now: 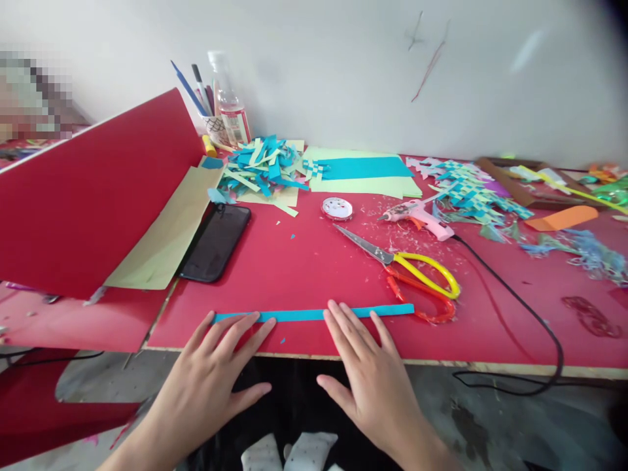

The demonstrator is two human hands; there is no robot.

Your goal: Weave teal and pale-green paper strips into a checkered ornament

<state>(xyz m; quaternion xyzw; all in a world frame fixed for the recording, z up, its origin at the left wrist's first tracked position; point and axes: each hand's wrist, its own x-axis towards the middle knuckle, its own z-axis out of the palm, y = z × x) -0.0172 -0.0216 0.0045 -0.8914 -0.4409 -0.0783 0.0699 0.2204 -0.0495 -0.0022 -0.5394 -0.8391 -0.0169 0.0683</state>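
A long, narrow strip of blue paper (299, 315) lies flat along the front of the red table (294, 261). My left hand (220, 366) rests its spread fingertips on the strip's left part. Farther right, the fingertips of my right hand (367, 366) press on the same strip, also spread. Both thumbs point inward below the table edge. Close to the strip's right end lie scissors (390, 257) with one yellow and one red handle, blades slightly apart or closed, I cannot tell which.
A pink glue gun (422, 219) trails a black cord over the front edge. Behind are a black phone (216, 243), a round lid (337, 209), a heap of paper strips (267, 167), pale green sheets (363, 188) and woven paper pieces (471, 190). A red panel (108, 203) stands tilted at left.
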